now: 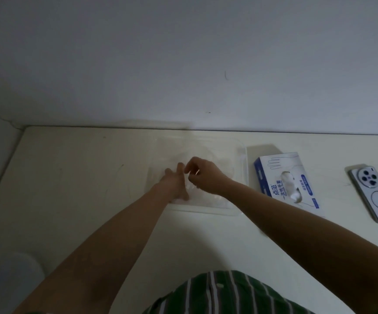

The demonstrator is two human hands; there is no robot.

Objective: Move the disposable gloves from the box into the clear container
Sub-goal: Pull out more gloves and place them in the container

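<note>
Pressing the spread left hand (174, 183) onto disposable gloves (201, 197) inside the clear container (242, 159) on the desk (70, 177), pinching them with the right hand (202, 175).

Box (285, 177) right of container (240, 155)

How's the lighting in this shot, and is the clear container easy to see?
Head view: dim, bluish light; the clear container nearly melts into the pale table, with only faint rim glints; the glove box throws a soft shadow toward the wall; the whole frame is slightly soft.
</note>
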